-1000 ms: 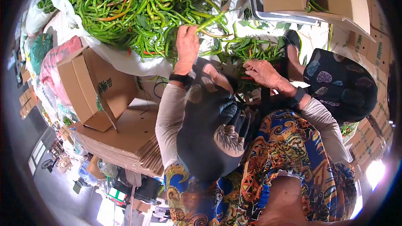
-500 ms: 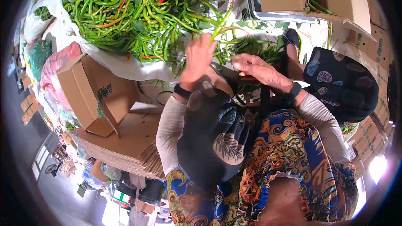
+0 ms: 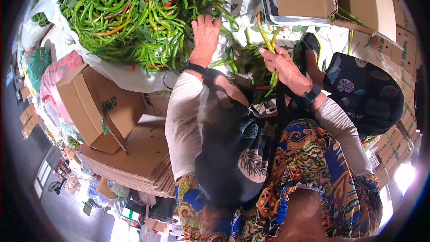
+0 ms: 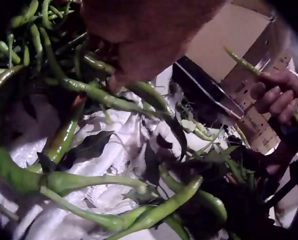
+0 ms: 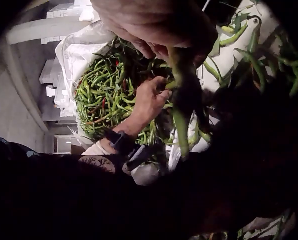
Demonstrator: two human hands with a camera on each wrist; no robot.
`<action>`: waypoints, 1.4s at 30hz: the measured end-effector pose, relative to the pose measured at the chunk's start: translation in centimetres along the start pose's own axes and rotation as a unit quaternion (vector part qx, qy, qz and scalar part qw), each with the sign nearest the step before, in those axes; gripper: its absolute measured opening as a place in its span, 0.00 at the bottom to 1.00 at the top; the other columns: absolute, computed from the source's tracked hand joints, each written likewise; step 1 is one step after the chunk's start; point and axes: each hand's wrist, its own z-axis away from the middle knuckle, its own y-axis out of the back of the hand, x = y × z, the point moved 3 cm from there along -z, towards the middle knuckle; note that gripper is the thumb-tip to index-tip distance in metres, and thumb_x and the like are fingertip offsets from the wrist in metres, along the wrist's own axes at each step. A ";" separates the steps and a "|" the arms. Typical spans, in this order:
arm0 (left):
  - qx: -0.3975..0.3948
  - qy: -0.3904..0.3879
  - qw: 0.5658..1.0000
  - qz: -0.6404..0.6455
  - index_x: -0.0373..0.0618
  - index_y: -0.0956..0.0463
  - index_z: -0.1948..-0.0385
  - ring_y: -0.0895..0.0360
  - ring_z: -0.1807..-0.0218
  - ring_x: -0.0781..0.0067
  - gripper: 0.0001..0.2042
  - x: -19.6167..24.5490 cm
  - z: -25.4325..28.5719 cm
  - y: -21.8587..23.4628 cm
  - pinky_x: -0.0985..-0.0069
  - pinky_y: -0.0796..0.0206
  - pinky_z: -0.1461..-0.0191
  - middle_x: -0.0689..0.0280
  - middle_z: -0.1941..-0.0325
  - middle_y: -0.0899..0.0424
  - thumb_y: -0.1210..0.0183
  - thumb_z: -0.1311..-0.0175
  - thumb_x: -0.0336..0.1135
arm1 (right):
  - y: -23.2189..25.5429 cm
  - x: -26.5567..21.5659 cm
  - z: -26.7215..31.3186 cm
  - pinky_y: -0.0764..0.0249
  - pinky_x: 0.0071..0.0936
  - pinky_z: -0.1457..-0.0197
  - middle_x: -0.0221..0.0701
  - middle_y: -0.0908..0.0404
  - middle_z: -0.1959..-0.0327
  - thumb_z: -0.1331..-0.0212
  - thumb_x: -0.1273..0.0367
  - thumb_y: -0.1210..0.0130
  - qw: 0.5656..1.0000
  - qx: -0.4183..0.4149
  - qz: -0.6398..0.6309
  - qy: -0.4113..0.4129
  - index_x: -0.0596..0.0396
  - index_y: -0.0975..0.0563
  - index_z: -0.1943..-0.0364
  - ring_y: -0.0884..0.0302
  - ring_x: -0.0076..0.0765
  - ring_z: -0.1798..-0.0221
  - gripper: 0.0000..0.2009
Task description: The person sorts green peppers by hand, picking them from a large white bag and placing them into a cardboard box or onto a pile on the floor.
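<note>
Fingers (image 3: 209, 21) of the left hand (image 3: 205, 36) lie spread and fairly straight on the heap of green chili peppers (image 3: 125, 13), gripping nothing visible; the right hand (image 3: 283, 65) is curled round a small bunch of peppers (image 3: 268, 40), tips pointing up. Head view: the step appears to be sorting, one hand gathering from the heap while the other keeps the picked bunch. A next move would call for closing on a single pepper without dragging its neighbours. The heap rests on a white plastic sheet (image 3: 134, 74) on the floor; an open cardboard box (image 3: 89, 103) sits on a stack of flattened cartons (image 3: 139, 157), with more boxes (image 3: 358, 0) beyond.

Left wrist view: loose peppers (image 4: 104, 95) and leaves lie on the white sheet (image 4: 119, 130) beneath the palm; the right hand (image 4: 284, 95) is at the far right.

Right wrist view: the held peppers (image 5: 181, 120) hang below the curled fingers (image 5: 154, 25); the left hand (image 5: 149, 97) rests on the heap (image 5: 101, 95).
</note>
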 end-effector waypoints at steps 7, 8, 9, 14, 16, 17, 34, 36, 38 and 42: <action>0.056 0.240 0.840 0.484 0.43 0.24 0.52 0.23 0.50 0.66 0.14 -1.2 3.0 7.8 0.70 0.33 0.46 0.61 0.52 0.19 0.43 0.40 0.28 | 1.7 -0.8 -0.3 0.37 0.16 0.71 0.27 0.23 0.66 0.38 0.70 0.47 0.987 -0.067 -0.137 -0.041 0.59 0.25 0.55 0.34 0.17 0.72 0.11; 0.079 0.265 0.782 0.559 0.40 0.25 0.51 0.22 0.52 0.69 0.14 -1.9 3.5 8.5 0.74 0.32 0.49 0.61 0.55 0.18 0.44 0.39 0.28 | 1.0 -1.7 0.1 0.34 0.17 0.68 0.29 0.23 0.63 0.38 0.70 0.47 0.985 -0.092 -0.140 -0.045 0.59 0.25 0.53 0.32 0.19 0.70 0.12; 0.103 0.287 0.716 0.628 0.38 0.25 0.51 0.21 0.55 0.72 0.14 -2.4 4.0 9.3 0.79 0.31 0.51 0.62 0.58 0.17 0.45 0.38 0.27 | 0.4 -2.2 0.2 0.31 0.18 0.65 0.31 0.22 0.61 0.38 0.70 0.47 0.982 -0.117 -0.143 -0.048 0.60 0.25 0.51 0.29 0.20 0.67 0.13; 0.127 0.255 0.523 0.803 0.32 0.32 0.45 0.22 0.54 0.67 0.17 -2.0 4.6 13.2 0.70 0.30 0.47 0.57 0.54 0.20 0.48 0.33 0.30 | -1.4 -5.4 0.8 0.25 0.23 0.57 0.37 0.21 0.54 0.36 0.69 0.47 0.966 -0.212 -0.146 -0.009 0.63 0.29 0.44 0.24 0.25 0.60 0.18; 0.103 0.245 0.463 0.846 0.32 0.33 0.43 0.23 0.54 0.66 0.18 -1.5 4.4 13.9 0.69 0.31 0.45 0.56 0.55 0.21 0.48 0.32 0.31 | -1.9 -6.5 1.2 0.25 0.23 0.57 0.37 0.21 0.53 0.36 0.69 0.47 0.960 -0.236 -0.148 -0.004 0.63 0.30 0.44 0.24 0.26 0.60 0.18; 0.103 0.243 0.464 0.845 0.32 0.33 0.43 0.23 0.54 0.66 0.18 -1.4 4.3 14.0 0.69 0.31 0.45 0.56 0.55 0.21 0.48 0.32 0.31 | -2.2 -6.9 1.3 0.24 0.24 0.57 0.38 0.21 0.53 0.36 0.70 0.47 0.954 -0.260 -0.147 -0.001 0.63 0.30 0.43 0.24 0.26 0.60 0.18; -0.068 0.172 0.651 0.736 0.34 0.28 0.49 0.25 0.53 0.74 0.17 4.2 3.8 16.1 0.75 0.32 0.47 0.62 0.53 0.23 0.43 0.37 0.32 | -5.4 -7.8 3.6 0.31 0.21 0.48 0.29 0.24 0.52 0.36 0.67 0.46 0.960 -0.276 -0.006 0.043 0.56 0.32 0.39 0.29 0.23 0.52 0.22; -0.041 0.145 0.711 0.687 0.34 0.27 0.50 0.24 0.56 0.74 0.17 4.0 4.1 16.0 0.77 0.31 0.52 0.63 0.56 0.25 0.41 0.38 0.32 | -5.7 -7.8 3.9 0.30 0.22 0.51 0.29 0.23 0.57 0.36 0.64 0.46 0.959 -0.252 0.097 0.084 0.56 0.31 0.41 0.28 0.23 0.54 0.20; -0.056 0.173 0.688 0.702 0.34 0.27 0.51 0.24 0.57 0.74 0.16 4.2 4.4 17.1 0.77 0.31 0.53 0.64 0.56 0.25 0.41 0.38 0.32 | -6.6 -8.4 4.9 0.29 0.26 0.52 0.32 0.21 0.60 0.36 0.63 0.48 0.951 -0.253 0.129 0.119 0.58 0.30 0.44 0.26 0.26 0.57 0.19; -0.076 0.203 0.715 0.665 0.35 0.27 0.53 0.25 0.62 0.78 0.14 4.1 4.4 20.7 0.79 0.32 0.56 0.65 0.61 0.22 0.42 0.38 0.31 | -7.3 -9.7 6.5 0.30 0.36 0.52 0.40 0.23 0.64 0.37 0.65 0.50 0.913 -0.232 0.268 0.204 0.63 0.32 0.49 0.24 0.38 0.58 0.17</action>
